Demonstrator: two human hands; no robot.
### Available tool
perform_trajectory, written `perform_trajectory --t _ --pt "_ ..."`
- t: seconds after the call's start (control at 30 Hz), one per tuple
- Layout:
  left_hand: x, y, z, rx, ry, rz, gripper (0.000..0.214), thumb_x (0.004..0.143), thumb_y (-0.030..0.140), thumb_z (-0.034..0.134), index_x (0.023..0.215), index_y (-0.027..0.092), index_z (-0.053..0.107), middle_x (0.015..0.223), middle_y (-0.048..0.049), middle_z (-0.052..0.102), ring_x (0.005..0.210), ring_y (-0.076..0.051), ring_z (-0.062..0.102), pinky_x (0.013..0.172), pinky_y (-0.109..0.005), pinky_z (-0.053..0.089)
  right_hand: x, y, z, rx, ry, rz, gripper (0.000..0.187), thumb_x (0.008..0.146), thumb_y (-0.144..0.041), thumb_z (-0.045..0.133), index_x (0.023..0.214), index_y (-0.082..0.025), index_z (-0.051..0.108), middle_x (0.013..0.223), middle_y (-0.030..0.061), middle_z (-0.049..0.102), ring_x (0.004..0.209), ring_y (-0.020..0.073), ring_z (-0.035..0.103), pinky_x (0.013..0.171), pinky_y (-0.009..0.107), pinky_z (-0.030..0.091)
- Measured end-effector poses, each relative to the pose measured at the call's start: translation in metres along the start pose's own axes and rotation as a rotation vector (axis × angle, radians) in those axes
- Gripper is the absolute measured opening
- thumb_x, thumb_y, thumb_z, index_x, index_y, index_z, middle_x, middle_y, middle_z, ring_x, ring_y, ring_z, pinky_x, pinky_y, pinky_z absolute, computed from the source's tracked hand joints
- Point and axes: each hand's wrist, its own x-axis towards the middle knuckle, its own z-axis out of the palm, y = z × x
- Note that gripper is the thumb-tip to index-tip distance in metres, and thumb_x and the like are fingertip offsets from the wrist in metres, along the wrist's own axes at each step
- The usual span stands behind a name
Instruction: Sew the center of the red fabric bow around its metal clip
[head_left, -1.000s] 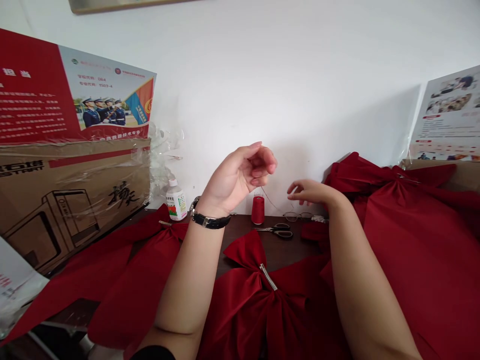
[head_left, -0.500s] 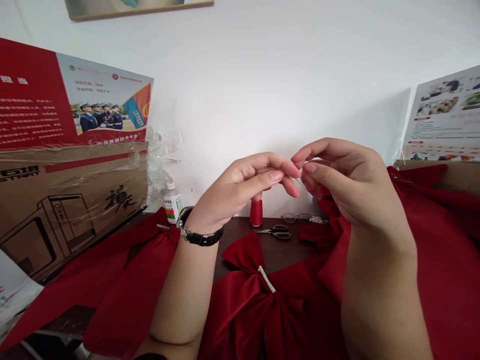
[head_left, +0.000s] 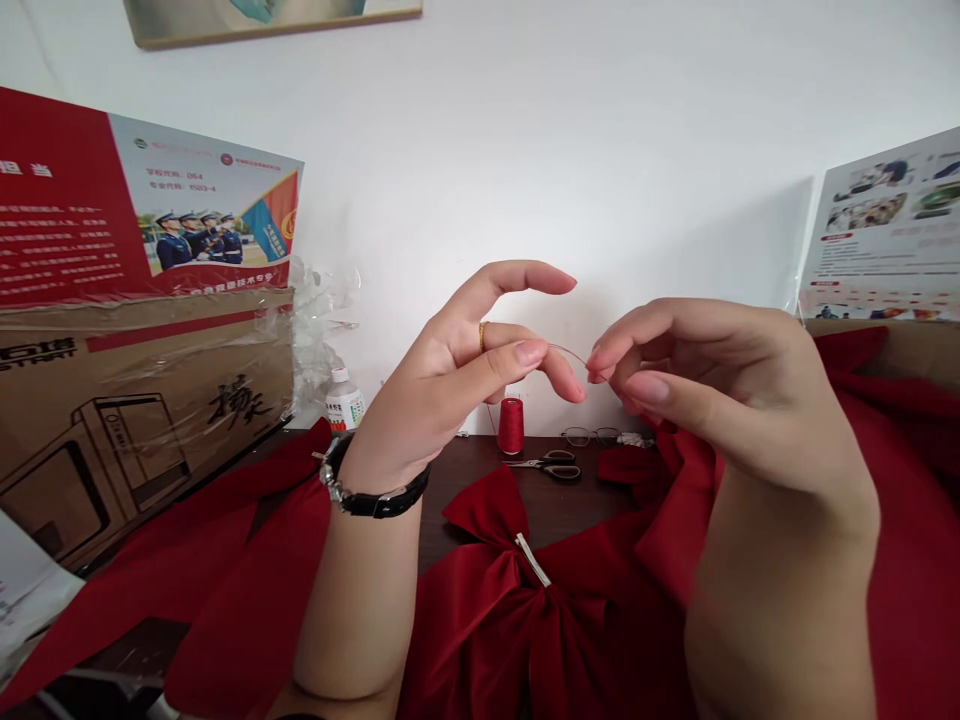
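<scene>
My left hand [head_left: 480, 370], with a ring and a black-strapped watch, pinches a fine red thread [head_left: 568, 352] between thumb and middle finger; its index finger is raised. The thread arcs across a short gap to my right hand [head_left: 690, 370], whose fingers are curled round its other part. What else those fingertips hold is hidden. Behind my left hand stands a red thread spool [head_left: 511, 428], with a strand rising beside it. Below both hands lies a red fabric bow [head_left: 517, 600] with a pale metal clip [head_left: 533, 560] at its middle.
Scissors [head_left: 551, 464] and eyeglasses [head_left: 591, 436] lie on the dark table [head_left: 469, 500]. A white bottle [head_left: 344, 402] stands beside a cardboard box [head_left: 150, 400] at left. More red fabric [head_left: 247, 560] lies at left, and a heap of it [head_left: 907, 520] at right. A white wall rises behind.
My hands have drawn slightly apart, showing the thread between them. My left index finger has lifted away from the thumb, and my right hand has shifted right and slightly down.
</scene>
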Motion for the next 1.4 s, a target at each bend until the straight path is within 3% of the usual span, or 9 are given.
perform_trajectory --t 0.27,0.43,0.67,0.83,1.17,1.27,1.4 --pt "-0.009 0.011 0.006 0.014 0.027 -0.02 0.033 0.085 0.023 0.06 0.117 0.022 0.056 0.07 0.0005 0.069 0.063 -0.012 0.063 0.052 -0.023 0.044 -0.004 -0.004 0.0 -0.031 -0.041 -0.012 0.008 0.082 -0.026 0.065 0.078 -0.021 0.069 0.074 0.0026 0.066 0.053 0.0097 0.053 0.044 0.022 0.042" --pt "-0.007 0.009 0.003 0.029 -0.016 -0.03 0.029 0.085 0.024 0.059 0.113 0.02 0.059 0.066 0.0001 0.068 0.058 -0.011 0.06 0.05 -0.021 0.043 -0.004 -0.003 0.001 -0.025 -0.03 -0.02 0.009 0.083 -0.025 0.066 0.075 -0.02 0.068 0.066 0.0002 0.063 0.05 0.0079 0.051 0.043 0.021 0.039" --pt "-0.003 0.006 0.002 0.158 -0.011 -0.087 0.021 0.083 0.035 0.063 0.095 0.018 0.069 0.044 0.0055 0.044 0.04 -0.007 0.038 0.041 -0.021 0.03 -0.005 -0.004 0.002 -0.077 0.013 -0.035 0.007 0.081 -0.021 0.067 0.075 -0.02 0.067 0.065 -0.0011 0.061 0.051 0.0077 0.049 0.042 0.021 0.037" --pt "-0.002 0.003 0.003 0.222 -0.061 -0.121 0.023 0.08 0.04 0.066 0.078 0.017 0.069 0.05 0.0021 0.05 0.044 -0.007 0.04 0.041 -0.021 0.027 -0.006 -0.008 0.005 -0.164 0.014 -0.088 0.01 0.083 -0.018 0.064 0.073 -0.022 0.064 0.068 -0.001 0.062 0.055 0.0088 0.051 0.047 0.022 0.04" --pt "0.003 -0.003 0.0 0.179 -0.196 -0.171 0.027 0.076 0.043 0.069 0.072 0.017 0.068 0.048 0.0024 0.049 0.042 -0.006 0.035 0.04 -0.022 0.024 -0.003 -0.012 0.009 -0.351 0.049 -0.136 0.013 0.083 -0.017 0.062 0.071 -0.02 0.062 0.066 -0.0024 0.061 0.055 0.0072 0.052 0.046 0.021 0.039" --pt "0.003 -0.006 0.001 0.178 -0.15 -0.15 0.026 0.076 0.042 0.069 0.073 0.017 0.069 0.051 0.0013 0.052 0.044 -0.007 0.038 0.041 -0.022 0.026 -0.003 -0.01 0.01 -0.352 0.082 -0.129 0.011 0.083 -0.015 0.062 0.073 -0.019 0.063 0.066 -0.0024 0.061 0.056 0.0071 0.051 0.046 0.022 0.038" --pt "0.005 -0.008 0.003 0.155 0.026 -0.044 0.023 0.077 0.038 0.069 0.072 0.016 0.068 0.061 -0.0009 0.06 0.051 -0.007 0.046 0.047 -0.021 0.033 -0.004 -0.01 0.015 -0.248 0.241 -0.095 0.004 0.081 -0.017 0.065 0.084 -0.02 0.065 0.073 -0.001 0.062 0.055 0.0089 0.052 0.045 0.025 0.037"
